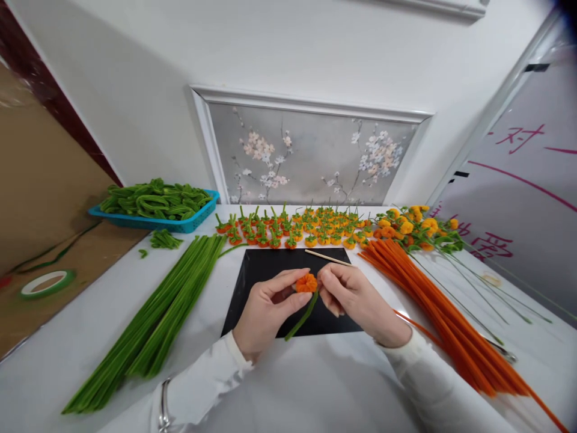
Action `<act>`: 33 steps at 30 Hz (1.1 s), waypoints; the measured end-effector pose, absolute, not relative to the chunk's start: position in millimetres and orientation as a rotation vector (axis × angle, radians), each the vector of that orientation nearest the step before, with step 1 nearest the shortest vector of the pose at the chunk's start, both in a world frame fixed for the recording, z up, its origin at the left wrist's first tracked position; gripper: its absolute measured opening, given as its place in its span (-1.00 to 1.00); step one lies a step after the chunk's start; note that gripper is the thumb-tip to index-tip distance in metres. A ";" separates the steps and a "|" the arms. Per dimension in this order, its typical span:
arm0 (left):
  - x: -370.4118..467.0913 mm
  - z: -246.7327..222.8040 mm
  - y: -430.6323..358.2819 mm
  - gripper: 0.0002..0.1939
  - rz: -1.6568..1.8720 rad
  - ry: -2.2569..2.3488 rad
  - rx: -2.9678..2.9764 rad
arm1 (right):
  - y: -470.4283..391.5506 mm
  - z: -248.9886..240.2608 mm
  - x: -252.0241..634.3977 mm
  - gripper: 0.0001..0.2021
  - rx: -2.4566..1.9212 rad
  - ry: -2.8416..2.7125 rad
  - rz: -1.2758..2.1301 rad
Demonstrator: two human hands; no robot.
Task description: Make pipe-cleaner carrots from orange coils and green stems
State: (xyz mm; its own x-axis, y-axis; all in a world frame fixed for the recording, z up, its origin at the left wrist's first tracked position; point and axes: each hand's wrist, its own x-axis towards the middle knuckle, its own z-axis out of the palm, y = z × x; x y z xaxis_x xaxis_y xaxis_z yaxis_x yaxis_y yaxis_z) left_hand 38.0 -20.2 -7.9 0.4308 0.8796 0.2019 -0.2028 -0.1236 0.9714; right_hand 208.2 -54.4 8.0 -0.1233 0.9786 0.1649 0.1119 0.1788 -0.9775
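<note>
My left hand (270, 304) pinches a small orange pipe-cleaner flower (306, 282) between thumb and fingers. A green pipe-cleaner stem (303, 319) hangs from it, slanting down to the left. Close at the flower's right side, my right hand (349, 291) has its thumb and fingers pressed together; whatever they grip is hidden. Both hands are over a black mat (261, 264) on the white table. Across the mat's upper edge lies a thin wooden stick (328, 257).
Bundles of green pipe cleaners (157, 325) and orange pipe cleaners (442, 313) flank the mat. Rows of small pipe-cleaner flowers (288, 228) stand behind it, beside a flower bunch (419, 227). A blue basket (180, 226) holds green loops. Green tape (47, 282) lies far left.
</note>
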 end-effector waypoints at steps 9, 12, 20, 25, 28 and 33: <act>40.6 -2.7 -24.8 -0.71 1.016 0.651 1.133 | -57.3 5.4 201.3 -0.68 -0.981 -1.395 1.272; 41.7 2.2 -27.0 -0.69 0.994 0.626 1.018 | -55.4 5.8 203.0 -0.69 -0.942 -1.366 1.315; 39.6 9.3 -21.9 -0.75 0.966 0.598 0.632 | -53.3 13.5 211.1 -0.70 -1.089 -1.404 1.061; 41.5 6.0 -18.4 -0.77 0.983 0.636 0.613 | -54.4 4.4 199.9 -0.74 -1.021 -1.439 1.156; 42.5 3.2 -18.4 -0.79 0.971 0.661 0.701 | -53.9 -2.1 196.9 -0.84 -1.091 -1.500 1.005; 41.6 -2.3 -14.9 -0.79 1.001 0.747 1.023 | -55.2 -1.1 200.8 -0.90 -1.249 -1.652 0.675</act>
